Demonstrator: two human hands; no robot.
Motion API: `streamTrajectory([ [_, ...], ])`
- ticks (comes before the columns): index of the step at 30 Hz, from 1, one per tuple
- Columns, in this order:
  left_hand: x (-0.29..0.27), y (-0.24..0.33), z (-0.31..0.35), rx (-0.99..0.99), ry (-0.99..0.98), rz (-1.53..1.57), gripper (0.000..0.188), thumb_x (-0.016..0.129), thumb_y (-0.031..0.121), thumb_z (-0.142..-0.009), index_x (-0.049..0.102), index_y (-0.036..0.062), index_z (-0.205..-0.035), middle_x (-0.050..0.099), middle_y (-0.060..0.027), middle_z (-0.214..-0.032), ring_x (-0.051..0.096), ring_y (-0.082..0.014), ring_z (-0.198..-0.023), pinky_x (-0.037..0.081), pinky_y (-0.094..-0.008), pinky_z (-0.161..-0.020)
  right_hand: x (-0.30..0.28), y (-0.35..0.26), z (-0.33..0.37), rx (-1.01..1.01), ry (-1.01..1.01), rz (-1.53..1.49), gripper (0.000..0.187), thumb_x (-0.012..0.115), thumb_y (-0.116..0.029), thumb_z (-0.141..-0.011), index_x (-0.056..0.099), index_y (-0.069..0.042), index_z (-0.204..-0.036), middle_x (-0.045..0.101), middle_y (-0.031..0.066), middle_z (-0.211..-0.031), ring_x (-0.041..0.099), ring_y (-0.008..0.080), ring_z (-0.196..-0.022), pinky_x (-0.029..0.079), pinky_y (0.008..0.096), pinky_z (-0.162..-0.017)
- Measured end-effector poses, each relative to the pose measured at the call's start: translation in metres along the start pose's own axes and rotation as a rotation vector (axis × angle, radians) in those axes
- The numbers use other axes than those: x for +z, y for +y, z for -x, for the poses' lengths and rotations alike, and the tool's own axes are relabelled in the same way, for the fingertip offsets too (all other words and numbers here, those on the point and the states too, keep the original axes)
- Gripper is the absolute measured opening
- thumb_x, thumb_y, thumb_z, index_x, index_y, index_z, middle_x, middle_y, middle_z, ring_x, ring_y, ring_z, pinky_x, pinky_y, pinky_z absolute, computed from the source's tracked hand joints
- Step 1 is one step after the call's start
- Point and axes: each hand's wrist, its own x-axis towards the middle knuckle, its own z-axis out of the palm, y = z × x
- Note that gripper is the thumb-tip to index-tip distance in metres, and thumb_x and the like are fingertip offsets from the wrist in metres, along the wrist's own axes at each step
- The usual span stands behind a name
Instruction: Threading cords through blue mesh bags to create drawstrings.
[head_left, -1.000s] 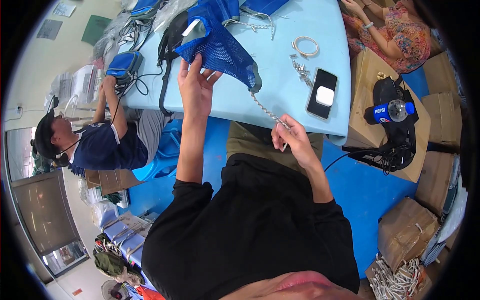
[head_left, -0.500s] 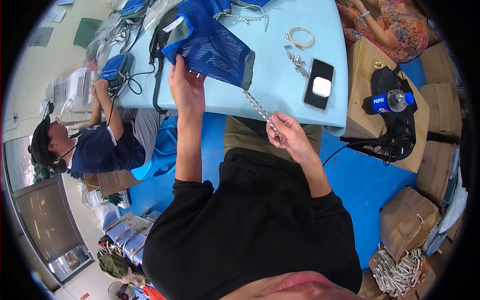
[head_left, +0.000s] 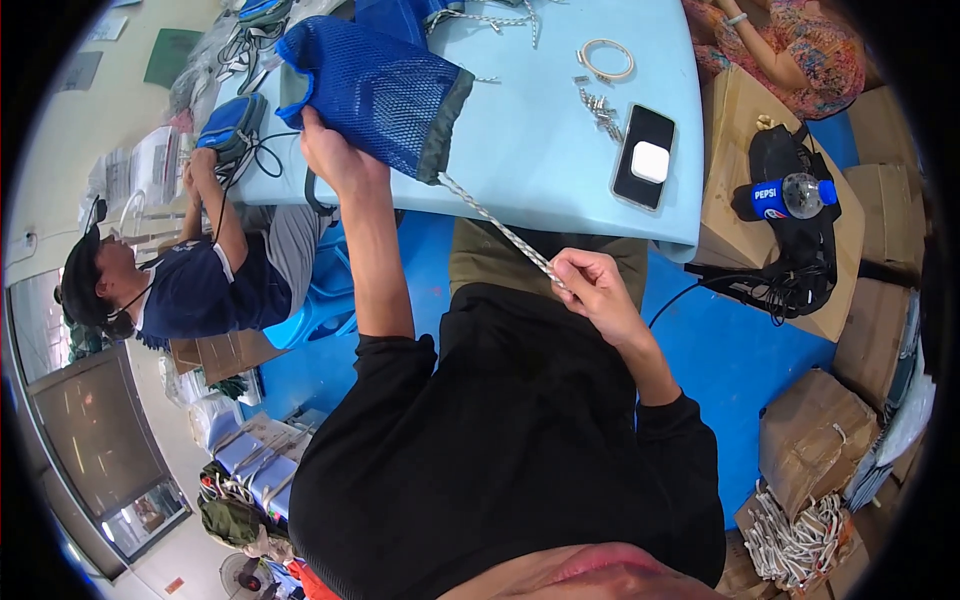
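Observation:
A blue mesh drawstring bag (head_left: 375, 95) with a dark grey hem hangs over the near edge of the light blue table (head_left: 540, 130). My left hand (head_left: 338, 155) is closed on its left side, thumb in front and the other fingers hidden behind the fabric. From the hem's corner a pale patterned cord (head_left: 495, 222) runs taut, down and to the right. My right hand (head_left: 597, 292) pinches the cord's end between thumb and fingers, in front of my body.
On the table lie a tape roll (head_left: 606, 60), small metal pieces (head_left: 600, 115) and a phone (head_left: 645, 130) under a white case (head_left: 650, 162). A bottle (head_left: 795, 197) and black bag rest on a carton (head_left: 725, 165) at right. Co-workers sit left and far right.
My left hand and the mesh bag have moved left. My right hand has drawn slightly right and down, and a longer stretch of cord now shows, pulled straight.

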Motion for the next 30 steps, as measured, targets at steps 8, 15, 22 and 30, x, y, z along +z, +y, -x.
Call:
streamTrajectory([
  [8, 0.014, 0.016, 0.012, 0.050, 0.011, 0.013, 0.048, 0.028, 0.030, -0.113, 0.053, -0.0031, -0.138, 0.062, -0.0193, -0.136, 0.063, -0.0354, -0.121, 0.050, -0.0521, -0.107, 0.002, 0.011, -0.004, 0.017, 0.030, -0.024, 0.027, 0.058, -0.024, -0.108, 0.065, -0.002, -0.093, 0.054, -0.0037, -0.071, 0.042, 0.0022, -0.057, 0.033, 0.0208, -0.051],
  [15, 0.021, 0.010, 0.026, 0.149, 0.000, -0.061, 0.046, 0.030, 0.030, -0.113, 0.053, -0.0006, -0.138, 0.063, -0.0169, -0.136, 0.062, -0.0336, -0.122, 0.049, -0.0491, -0.107, 0.003, 0.011, -0.008, 0.020, 0.091, -0.024, 0.029, 0.058, -0.028, -0.107, 0.067, -0.002, -0.096, 0.059, 0.0000, -0.074, 0.049, 0.0051, -0.058, 0.037, 0.0201, -0.052],
  [22, 0.015, 0.010, 0.019, 0.133, -0.088, 0.020, 0.043, 0.032, 0.028, -0.113, 0.051, -0.0001, -0.139, 0.063, -0.0157, -0.133, 0.065, -0.0314, -0.116, 0.058, -0.0461, -0.098, 0.001, 0.006, -0.010, 0.148, 0.000, -0.095, 0.032, 0.056, -0.029, -0.108, 0.066, -0.001, -0.096, 0.059, 0.0014, -0.071, 0.048, 0.0055, -0.051, 0.036, 0.0212, -0.046],
  [30, 0.009, 0.021, 0.009, 0.150, 0.009, -0.058, 0.047, 0.032, 0.031, -0.111, 0.054, -0.0007, -0.138, 0.064, -0.0188, -0.134, 0.066, -0.0358, -0.118, 0.054, -0.0514, -0.103, 0.012, 0.017, -0.006, 0.015, 0.069, 0.047, 0.021, 0.057, -0.015, -0.107, 0.060, -0.002, -0.091, 0.059, 0.0017, -0.068, 0.050, 0.0059, -0.048, 0.037, 0.0215, -0.045],
])
